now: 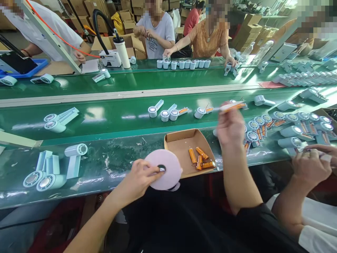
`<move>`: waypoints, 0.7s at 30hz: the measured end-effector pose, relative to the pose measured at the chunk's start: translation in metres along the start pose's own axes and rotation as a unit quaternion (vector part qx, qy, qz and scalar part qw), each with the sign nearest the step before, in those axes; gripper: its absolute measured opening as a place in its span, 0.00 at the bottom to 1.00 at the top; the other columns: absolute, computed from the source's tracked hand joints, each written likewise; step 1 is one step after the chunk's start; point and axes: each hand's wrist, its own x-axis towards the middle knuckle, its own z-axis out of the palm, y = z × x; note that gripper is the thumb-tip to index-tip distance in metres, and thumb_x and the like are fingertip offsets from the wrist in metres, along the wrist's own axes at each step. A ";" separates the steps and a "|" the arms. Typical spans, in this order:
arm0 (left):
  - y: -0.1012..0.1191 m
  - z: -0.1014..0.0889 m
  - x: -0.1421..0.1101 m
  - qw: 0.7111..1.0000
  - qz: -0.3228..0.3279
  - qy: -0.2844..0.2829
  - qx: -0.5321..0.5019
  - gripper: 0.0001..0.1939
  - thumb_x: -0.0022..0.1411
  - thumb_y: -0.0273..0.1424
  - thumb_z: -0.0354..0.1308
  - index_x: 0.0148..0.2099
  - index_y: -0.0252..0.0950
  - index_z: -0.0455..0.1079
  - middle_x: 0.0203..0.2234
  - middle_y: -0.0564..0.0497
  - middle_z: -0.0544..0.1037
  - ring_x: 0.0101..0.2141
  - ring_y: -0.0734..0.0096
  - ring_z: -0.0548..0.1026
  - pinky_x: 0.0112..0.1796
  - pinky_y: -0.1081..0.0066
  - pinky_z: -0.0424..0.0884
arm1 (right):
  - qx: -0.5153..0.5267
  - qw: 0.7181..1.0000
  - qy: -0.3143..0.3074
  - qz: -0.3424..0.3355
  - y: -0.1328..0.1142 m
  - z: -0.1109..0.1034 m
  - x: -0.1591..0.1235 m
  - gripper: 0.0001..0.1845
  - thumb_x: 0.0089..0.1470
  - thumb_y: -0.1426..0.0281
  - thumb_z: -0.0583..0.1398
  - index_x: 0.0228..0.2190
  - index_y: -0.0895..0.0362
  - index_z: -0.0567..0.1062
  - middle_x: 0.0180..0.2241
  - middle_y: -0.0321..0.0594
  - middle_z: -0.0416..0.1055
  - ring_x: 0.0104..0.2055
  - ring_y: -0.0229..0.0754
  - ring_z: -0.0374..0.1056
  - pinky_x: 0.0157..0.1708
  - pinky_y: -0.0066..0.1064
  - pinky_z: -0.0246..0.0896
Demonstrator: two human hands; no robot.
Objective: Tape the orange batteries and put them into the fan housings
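My left hand (142, 177) grips a flat, pale pink tape roll (170, 168), with fingers at its dark centre hole. The roll overlaps the front left of a shallow cardboard box (173, 138). Several orange batteries (202, 153) lie loose inside the box. Raised over the bench's far edge, right of the box, my right hand (231, 126) pinches what looks like an orange battery (238, 105) with a white strip along it; blur hides its details. Close beyond and to the right stand several pale blue handheld fans (252, 136), some with orange batteries in their open handles.
A green conveyor belt (113, 119) carries more fans across from me. Loose fan bodies (52, 181) lie at the bench's left. A co-worker's hands (312, 165) work close on my right. People sit along the far side, near a row of white cups (187, 64).
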 end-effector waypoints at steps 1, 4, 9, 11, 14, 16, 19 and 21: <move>-0.010 0.001 -0.012 1.000 -0.028 -0.007 0.011 0.38 0.59 0.18 0.62 0.67 0.56 0.73 0.53 0.49 0.84 0.52 0.54 0.75 0.56 0.53 0.71 | 0.002 0.999 0.028 -0.032 -0.009 -0.013 0.016 0.19 0.58 0.52 0.68 0.48 0.46 0.78 0.60 0.39 0.77 0.67 0.49 0.70 0.69 0.47 0.65; -0.050 -0.003 -0.028 0.988 -0.138 -0.003 0.065 0.37 0.55 0.24 0.67 0.66 0.52 0.75 0.56 0.46 0.83 0.57 0.40 0.73 0.54 0.45 0.73 | -0.042 0.998 0.001 -0.050 -0.020 -0.041 0.029 0.26 0.61 0.55 0.67 0.58 0.40 0.72 0.58 0.41 0.78 0.63 0.51 0.75 0.63 0.48 0.72; -0.075 -0.007 0.098 0.982 -0.182 -0.014 0.039 0.28 0.69 0.39 0.61 0.70 0.44 0.70 0.60 0.43 0.79 0.64 0.44 0.69 0.62 0.46 0.70 | -0.060 0.993 -0.099 0.019 0.024 -0.017 -0.015 0.31 0.58 0.53 0.70 0.57 0.38 0.65 0.45 0.38 0.84 0.48 0.52 0.84 0.45 0.45 0.82; -0.070 -0.002 0.177 0.975 -0.205 -0.072 0.039 0.31 0.71 0.37 0.59 0.73 0.41 0.64 0.66 0.40 0.74 0.66 0.49 0.68 0.64 0.52 0.68 | -0.045 0.991 -0.121 0.031 0.037 0.005 -0.024 0.30 0.58 0.51 0.70 0.55 0.39 0.65 0.46 0.39 0.85 0.46 0.52 0.84 0.43 0.43 0.82; -0.070 0.009 0.263 0.966 -0.223 -0.117 0.053 0.32 0.68 0.39 0.66 0.70 0.38 0.68 0.65 0.35 0.73 0.63 0.45 0.72 0.59 0.52 0.73 | -0.047 0.985 -0.165 0.030 0.036 0.021 -0.026 0.29 0.60 0.51 0.69 0.57 0.39 0.65 0.46 0.42 0.85 0.47 0.53 0.84 0.45 0.46 0.82; -0.079 0.016 0.287 0.958 -0.233 -0.158 0.057 0.26 0.69 0.39 0.66 0.65 0.36 0.72 0.60 0.37 0.77 0.58 0.48 0.76 0.56 0.51 0.75 | -0.057 0.981 -0.182 0.041 0.027 0.011 -0.024 0.31 0.60 0.54 0.69 0.60 0.37 0.65 0.46 0.42 0.85 0.47 0.56 0.84 0.45 0.50 0.82; -0.097 0.020 0.281 0.947 -0.238 -0.207 0.064 0.21 0.72 0.39 0.64 0.61 0.35 0.73 0.58 0.41 0.77 0.55 0.55 0.78 0.55 0.50 0.77 | -0.062 0.979 -0.172 0.093 0.020 -0.023 -0.016 0.32 0.53 0.56 0.74 0.57 0.35 0.72 0.42 0.43 0.86 0.46 0.59 0.84 0.44 0.51 0.83; -0.105 0.019 0.262 0.942 -0.233 -0.231 0.068 0.20 0.72 0.38 0.65 0.60 0.34 0.73 0.58 0.41 0.77 0.55 0.55 0.78 0.54 0.51 0.78 | -0.070 0.977 -0.168 0.114 0.021 -0.040 -0.010 0.29 0.50 0.56 0.76 0.52 0.38 0.77 0.39 0.44 0.86 0.44 0.59 0.85 0.42 0.50 0.83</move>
